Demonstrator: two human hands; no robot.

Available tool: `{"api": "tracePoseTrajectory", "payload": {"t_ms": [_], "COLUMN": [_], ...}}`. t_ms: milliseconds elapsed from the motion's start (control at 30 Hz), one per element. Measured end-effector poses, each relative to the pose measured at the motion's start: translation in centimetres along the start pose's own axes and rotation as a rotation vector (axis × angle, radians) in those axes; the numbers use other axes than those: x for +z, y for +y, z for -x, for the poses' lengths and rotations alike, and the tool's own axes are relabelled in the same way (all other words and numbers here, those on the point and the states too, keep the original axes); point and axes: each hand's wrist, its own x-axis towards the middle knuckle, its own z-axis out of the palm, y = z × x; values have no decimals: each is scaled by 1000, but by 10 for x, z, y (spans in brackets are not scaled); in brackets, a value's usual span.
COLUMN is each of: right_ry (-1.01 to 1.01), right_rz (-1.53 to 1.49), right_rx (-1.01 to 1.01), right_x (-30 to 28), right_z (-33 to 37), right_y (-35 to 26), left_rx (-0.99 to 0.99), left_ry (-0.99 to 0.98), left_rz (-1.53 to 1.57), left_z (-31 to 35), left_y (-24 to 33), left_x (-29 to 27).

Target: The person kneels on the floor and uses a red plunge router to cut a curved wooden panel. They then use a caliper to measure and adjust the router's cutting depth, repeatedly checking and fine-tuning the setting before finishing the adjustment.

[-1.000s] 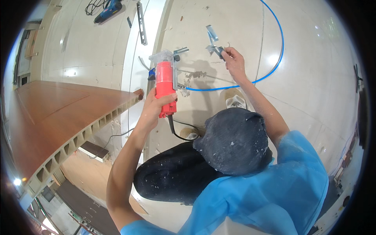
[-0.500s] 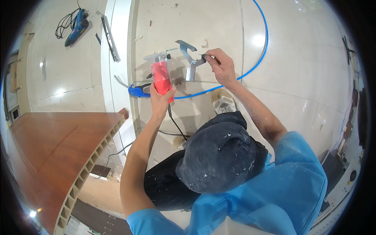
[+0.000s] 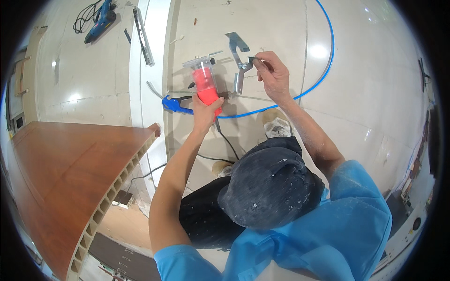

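Note:
My left hand (image 3: 206,111) is closed around the lower red body of a trim router (image 3: 205,85), which has a clear base at its far end and a black cord trailing toward me. To its right, my right hand (image 3: 274,74) pinches a small dark knob on a bent, forked metal bracket (image 3: 240,64). The bracket hangs just beside the router, apart from it. A blue air blow gun (image 3: 176,105) lies left of my left hand, with its thin nozzle over a white board.
A brown hollow-core door panel (image 3: 79,164) fills the left side. The long white board (image 3: 157,61) carries a slim metal lock part (image 3: 143,38). At the far left lies a blue corded power tool (image 3: 101,27). A blue hose (image 3: 332,42) curves across the tiled floor.
The forked bracket has turned in my right hand, its lower arm now reaching further down. The whole scene has shifted slightly to the right in view. My left hand keeps its hold on the router.

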Motion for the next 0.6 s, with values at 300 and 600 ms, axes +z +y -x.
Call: {"api": "tracePoseTrajectory", "payload": {"t_ms": [300, 600], "right_ry": [-95, -249], "right_rz": [-75, 158], "right_rx": [53, -146], "right_x": [5, 36], "right_z": [4, -8], "right_y": [-8, -40], "left_rx": [9, -118], "left_ry": [128, -520], "left_rz": [-445, 339], "left_z": [12, 73], "left_y": [46, 155], "left_x": [-11, -35]}}
